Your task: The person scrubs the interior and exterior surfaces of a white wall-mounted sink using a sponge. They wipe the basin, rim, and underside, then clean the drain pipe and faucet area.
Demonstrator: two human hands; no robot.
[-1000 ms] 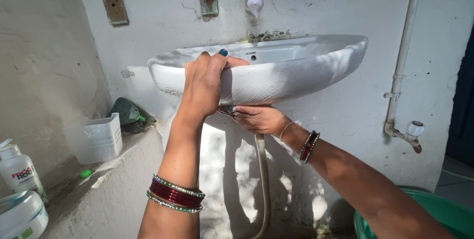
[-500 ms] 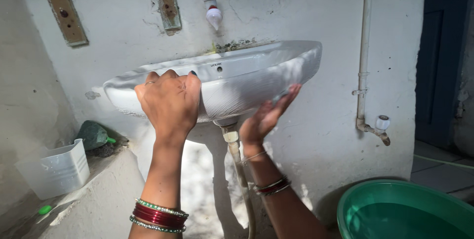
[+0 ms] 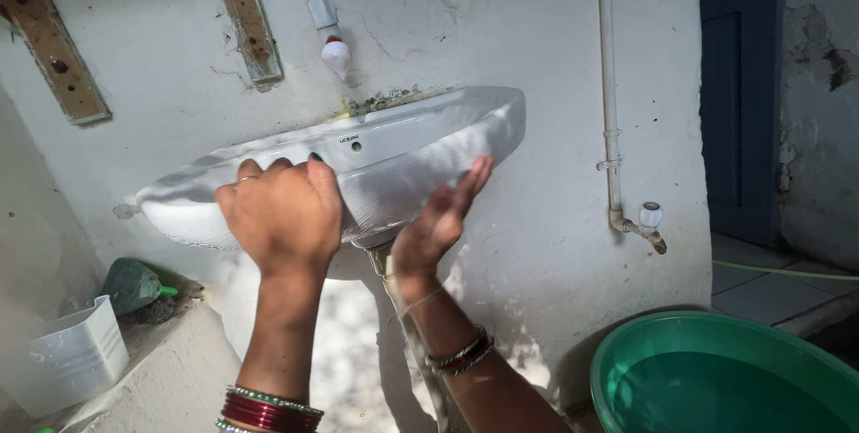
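Observation:
A white wall-mounted wash basin (image 3: 394, 151) hangs at the centre of the head view. My left hand (image 3: 282, 214) curls over its front rim, fingers hooked onto the edge. My right hand (image 3: 438, 218) lies flat against the basin's underside on the right, fingers spread and pointing up. A drain pipe (image 3: 403, 308) runs down from the basin's bottom between my forearms. Both wrists carry red and beaded bangles.
A white tap (image 3: 335, 50) juts from the wall above the basin. A green tub (image 3: 716, 370) holding water stands at lower right. A pipe with a valve (image 3: 640, 218) runs down the wall. A white plastic container (image 3: 63, 357) and a green stone (image 3: 134, 283) sit on the left ledge.
My right hand left the drain fitting under the basin and now presses flat on the underside to the right. The left hand keeps its grip on the rim. The view swung right.

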